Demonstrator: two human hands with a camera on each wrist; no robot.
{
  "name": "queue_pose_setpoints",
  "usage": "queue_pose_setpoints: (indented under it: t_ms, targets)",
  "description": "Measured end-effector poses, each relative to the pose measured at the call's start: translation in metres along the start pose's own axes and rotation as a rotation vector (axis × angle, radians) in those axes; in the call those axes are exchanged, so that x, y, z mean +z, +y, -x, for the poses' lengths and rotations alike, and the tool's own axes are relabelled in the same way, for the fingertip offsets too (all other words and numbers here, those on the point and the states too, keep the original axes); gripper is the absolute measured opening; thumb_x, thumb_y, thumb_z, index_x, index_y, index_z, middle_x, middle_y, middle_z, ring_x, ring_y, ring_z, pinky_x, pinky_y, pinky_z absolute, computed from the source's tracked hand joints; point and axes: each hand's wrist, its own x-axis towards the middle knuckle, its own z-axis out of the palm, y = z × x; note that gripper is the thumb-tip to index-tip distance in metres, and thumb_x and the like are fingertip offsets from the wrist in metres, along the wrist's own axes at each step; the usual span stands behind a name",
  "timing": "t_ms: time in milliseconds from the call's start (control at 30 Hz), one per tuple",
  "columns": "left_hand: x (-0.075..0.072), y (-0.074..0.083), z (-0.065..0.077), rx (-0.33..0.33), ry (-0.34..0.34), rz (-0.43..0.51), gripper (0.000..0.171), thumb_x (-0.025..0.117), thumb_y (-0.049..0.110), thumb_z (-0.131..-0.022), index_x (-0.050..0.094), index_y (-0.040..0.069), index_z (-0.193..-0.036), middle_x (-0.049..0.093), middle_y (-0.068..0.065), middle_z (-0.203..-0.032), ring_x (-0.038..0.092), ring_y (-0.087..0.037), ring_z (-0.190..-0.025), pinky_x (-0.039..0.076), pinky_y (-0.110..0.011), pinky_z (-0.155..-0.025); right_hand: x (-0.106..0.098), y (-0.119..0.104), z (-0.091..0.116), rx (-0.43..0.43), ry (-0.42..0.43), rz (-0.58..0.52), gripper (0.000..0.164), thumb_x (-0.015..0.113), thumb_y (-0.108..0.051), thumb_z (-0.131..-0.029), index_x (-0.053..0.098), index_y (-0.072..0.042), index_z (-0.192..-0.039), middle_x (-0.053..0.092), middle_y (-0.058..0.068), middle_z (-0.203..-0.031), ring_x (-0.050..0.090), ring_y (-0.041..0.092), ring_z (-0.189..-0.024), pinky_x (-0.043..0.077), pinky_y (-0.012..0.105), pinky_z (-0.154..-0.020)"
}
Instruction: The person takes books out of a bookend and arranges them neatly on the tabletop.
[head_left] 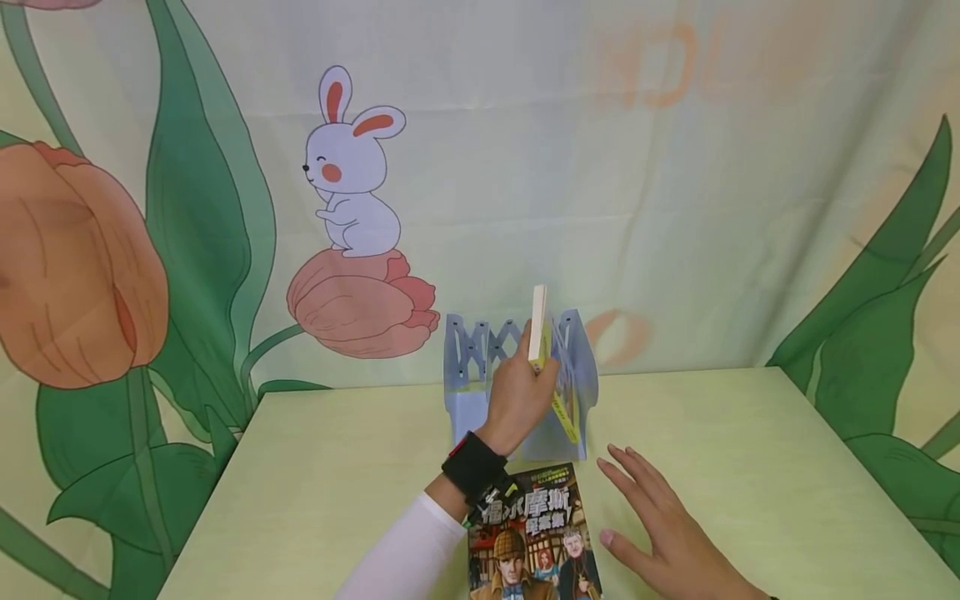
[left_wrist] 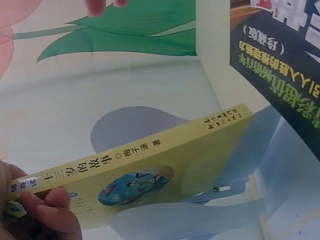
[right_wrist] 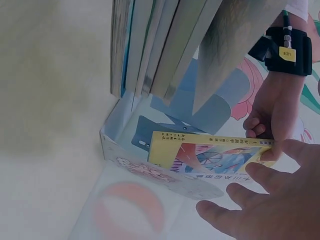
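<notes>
My left hand [head_left: 521, 400] grips a thin yellow book [left_wrist: 150, 160] near one end of its spine, thumb and fingers on opposite sides. The book tilts, its lower end between the panels of a blue-grey folding book rack [head_left: 471, 412]; the right wrist view shows its illustrated cover [right_wrist: 212, 157]. My right hand [head_left: 671, 533] has its fingers spread and holds nothing, to the right of the rack's front. Below my left wrist lies a dark book with a detective on its cover [head_left: 551, 542], on top of a pile of several books [right_wrist: 155, 45].
The rack stands at the back edge of the pale green table [head_left: 712, 433]. Behind it hangs a curtain [head_left: 510, 183] printed with a rabbit and tulips. My left wrist, with a black band [head_left: 476, 468], passes over the pile.
</notes>
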Motion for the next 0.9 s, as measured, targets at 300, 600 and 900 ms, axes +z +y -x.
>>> queue_pose_setpoints:
  t_ms: [300,600,900]
  targets:
    - [-0.008,0.009,0.004,0.025,0.015,0.005,0.068,0.046,0.024,-0.096,0.018,0.02,-0.159,0.05,-0.002,-0.051,0.039,-0.012,-0.034,0.027,-0.023,-0.034,-0.012,0.0,-0.018,-0.04,0.02,0.021,0.08,0.068,-0.034,-0.091,0.023,-0.029,-0.157,0.023,0.001,-0.163,0.02,0.028,-0.15,0.038,0.066,-0.1]
    - [-0.019,0.02,0.014,0.08,0.023,0.036,0.067,0.045,0.025,-0.098,0.015,0.03,-0.158,0.052,-0.004,-0.053,0.034,-0.013,-0.033,0.024,-0.022,-0.034,-0.02,-0.003,-0.03,-0.037,0.075,-0.024,0.081,0.069,-0.028,-0.091,0.024,-0.028,-0.157,0.025,0.004,-0.162,0.023,0.025,-0.149,0.038,0.062,-0.101]
    - [-0.033,0.027,0.029,0.109,0.021,0.072,0.066,0.046,0.025,-0.101,0.012,0.039,-0.156,0.051,-0.008,-0.058,0.026,-0.014,-0.035,0.02,-0.021,-0.037,-0.034,-0.004,-0.049,-0.054,0.137,-0.077,0.081,0.068,-0.019,-0.092,0.021,-0.026,-0.158,0.026,0.003,-0.162,0.028,0.025,-0.148,0.035,0.06,-0.105]
